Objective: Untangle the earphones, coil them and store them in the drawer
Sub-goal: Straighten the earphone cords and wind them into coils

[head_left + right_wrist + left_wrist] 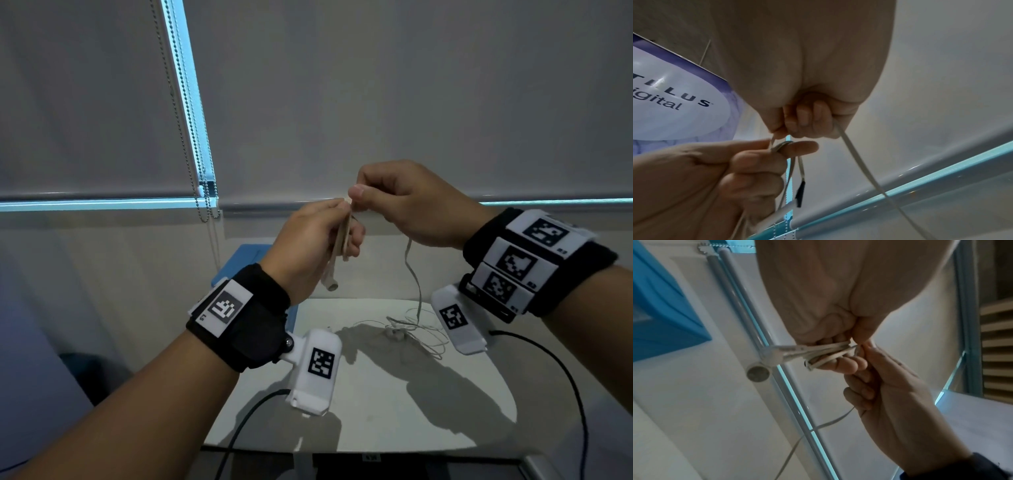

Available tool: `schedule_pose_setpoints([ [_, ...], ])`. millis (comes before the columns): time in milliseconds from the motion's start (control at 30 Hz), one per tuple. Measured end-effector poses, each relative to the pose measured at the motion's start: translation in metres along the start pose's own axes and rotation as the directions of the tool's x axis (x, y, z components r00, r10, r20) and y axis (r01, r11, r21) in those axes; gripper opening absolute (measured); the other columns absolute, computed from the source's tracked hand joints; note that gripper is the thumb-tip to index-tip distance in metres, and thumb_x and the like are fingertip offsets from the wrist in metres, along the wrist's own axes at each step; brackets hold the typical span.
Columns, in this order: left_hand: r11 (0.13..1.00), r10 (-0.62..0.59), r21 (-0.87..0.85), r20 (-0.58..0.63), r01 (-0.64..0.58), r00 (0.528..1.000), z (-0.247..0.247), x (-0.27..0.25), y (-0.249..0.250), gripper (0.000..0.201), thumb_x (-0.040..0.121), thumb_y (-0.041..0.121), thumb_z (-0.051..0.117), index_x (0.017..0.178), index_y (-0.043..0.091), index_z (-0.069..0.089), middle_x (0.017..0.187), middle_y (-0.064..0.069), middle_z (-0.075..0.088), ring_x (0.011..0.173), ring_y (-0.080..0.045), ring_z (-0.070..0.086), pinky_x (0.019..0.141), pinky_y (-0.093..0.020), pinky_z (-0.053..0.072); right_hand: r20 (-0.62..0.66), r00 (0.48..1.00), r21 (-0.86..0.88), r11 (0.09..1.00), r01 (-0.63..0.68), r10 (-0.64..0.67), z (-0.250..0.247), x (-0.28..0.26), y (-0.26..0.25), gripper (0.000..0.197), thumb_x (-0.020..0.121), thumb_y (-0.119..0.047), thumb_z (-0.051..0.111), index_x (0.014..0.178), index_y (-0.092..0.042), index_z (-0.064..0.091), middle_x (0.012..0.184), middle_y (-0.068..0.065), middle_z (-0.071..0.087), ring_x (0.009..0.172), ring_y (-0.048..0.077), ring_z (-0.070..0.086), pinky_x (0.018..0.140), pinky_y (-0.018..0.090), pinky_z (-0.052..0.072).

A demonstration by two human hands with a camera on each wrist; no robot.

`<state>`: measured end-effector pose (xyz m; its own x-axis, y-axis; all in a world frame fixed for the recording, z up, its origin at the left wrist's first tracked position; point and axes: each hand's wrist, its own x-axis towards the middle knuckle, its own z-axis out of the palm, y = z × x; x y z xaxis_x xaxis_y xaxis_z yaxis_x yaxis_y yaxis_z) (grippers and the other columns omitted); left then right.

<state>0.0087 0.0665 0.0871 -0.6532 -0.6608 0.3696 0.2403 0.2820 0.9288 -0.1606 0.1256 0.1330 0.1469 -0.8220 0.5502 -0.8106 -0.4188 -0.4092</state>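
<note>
Left hand (310, 245): raised above the table (376, 404), fingers curled round several loops of the white earphones (337, 253); bundle hangs down across the fingers, with one earbud (758, 374) dangling below it.

Right hand (407, 202): raised, touching the left, thumb and forefinger pinching the earphone cable at the top of the bundle; remaining fingers curled.

Loose cable (412, 274): runs from the right hand down to the table, ending in a tangled heap (407, 330) on the white surface.

Blue drawer unit (246, 260): behind the left hand, at the far edge of the table. Open or shut: cannot tell.

Backdrop: grey roller blinds (376, 96) with bead chain (191, 137).
</note>
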Motion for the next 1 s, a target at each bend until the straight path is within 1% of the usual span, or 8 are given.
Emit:
schedule_pose_setpoints([
  [67,1.000,0.000,0.000,0.014,0.000,1.000,0.000,-0.001,-0.001,0.033,0.109,0.017,0.036,0.103,0.000,0.063,0.066,-0.006,0.048,0.062,-0.020,0.050,0.063,-0.030,0.042,-0.006,1.000,-0.004,1.000,0.000,0.000,-0.002,0.002,0.005,0.034,0.102,-0.033,0.058,0.077,-0.011,0.061,0.069,0.005,0.060,0.065,0.025,0.051,0.066,0.039,0.045],
  [300,0.998,0.018,0.061,-0.001,-0.018,1.000,-0.004,-0.003,-0.004,0.036,0.110,0.017,0.037,0.114,-0.005,0.065,0.062,0.002,0.029,0.051,-0.009,0.024,0.046,-0.017,0.024,-0.121,0.989,-0.128,0.987,-0.097,0.081,-0.004,0.001,0.033,0.041,0.100,-0.037,0.060,0.074,-0.006,0.054,0.060,-0.007,0.037,0.052,0.006,0.033,0.051,0.020,0.026],
  [533,0.980,0.117,-0.155,-0.054,-0.124,0.992,-0.018,0.005,0.003,0.034,0.109,0.014,0.038,0.128,-0.004,0.059,0.073,-0.002,0.067,0.043,-0.005,0.046,0.049,-0.015,0.040,0.110,0.981,-0.103,0.983,-0.152,0.163,0.029,-0.023,0.051,0.035,0.105,-0.034,0.050,0.073,-0.022,0.056,0.066,-0.006,0.046,0.061,0.010,0.042,0.062,0.031,0.036],
  [667,0.975,0.122,-0.172,-0.102,-0.138,0.987,-0.015,0.007,0.002,0.036,0.109,0.010,0.040,0.142,-0.002,0.043,0.110,-0.013,0.076,0.083,-0.014,0.075,0.072,-0.019,0.057,0.246,0.964,-0.074,0.994,-0.082,0.098,0.050,-0.033,0.029,0.030,0.105,-0.033,0.052,0.077,-0.024,0.059,0.067,-0.009,0.052,0.063,0.008,0.046,0.064,0.029,0.039],
  [767,0.984,0.151,-0.069,-0.151,-0.163,0.977,-0.013,0.007,-0.003,0.032,0.109,0.008,0.039,0.141,0.009,0.043,0.118,-0.014,0.073,0.105,-0.021,0.074,0.089,-0.027,0.058,0.349,0.935,-0.058,0.997,-0.046,0.063,0.045,-0.030,0.003,0.030,0.105,-0.033,0.050,0.082,-0.021,0.065,0.074,-0.002,0.060,0.071,0.016,0.054,0.069,0.032,0.044],
  [833,0.977,0.181,0.140,-0.138,-0.162,0.974,-0.016,0.008,-0.005,0.021,0.109,0.010,0.040,0.118,0.019,0.056,0.115,-0.011,0.073,0.100,-0.022,0.074,0.088,-0.032,0.060,0.354,0.934,-0.052,0.998,-0.034,0.050,0.032,-0.026,-0.009,0.028,0.105,-0.029,0.052,0.084,-0.018,0.068,0.074,-0.018,0.063,0.069,0.002,0.055,0.066,0.022,0.042],
  [900,0.928,0.199,0.333,-0.072,-0.165,0.977,-0.021,0.009,-0.008,0.023,0.109,0.013,0.040,0.119,0.011,0.061,0.105,-0.016,0.074,0.088,-0.031,0.074,0.085,-0.040,0.060,0.308,0.950,-0.061,0.998,-0.033,0.050,0.016,-0.020,-0.015,0.027,0.104,-0.023,0.054,0.084,-0.013,0.068,0.068,-0.029,0.059,0.063,-0.005,0.052,0.061,0.011,0.037],
  [1000,0.892,0.191,0.412,0.028,-0.186,0.981,-0.021,0.006,-0.009,0.029,0.109,0.017,0.039,0.114,0.003,0.064,0.082,-0.014,0.069,0.062,-0.025,0.057,0.065,-0.034,0.050,0.207,0.978,-0.151,0.988,0.003,0.029,-0.007,-0.011,-0.014,0.029,0.103,-0.027,0.055,0.077,-0.022,0.065,0.058,-0.013,0.050,0.055,0.002,0.044,0.055,0.013,0.035],
])
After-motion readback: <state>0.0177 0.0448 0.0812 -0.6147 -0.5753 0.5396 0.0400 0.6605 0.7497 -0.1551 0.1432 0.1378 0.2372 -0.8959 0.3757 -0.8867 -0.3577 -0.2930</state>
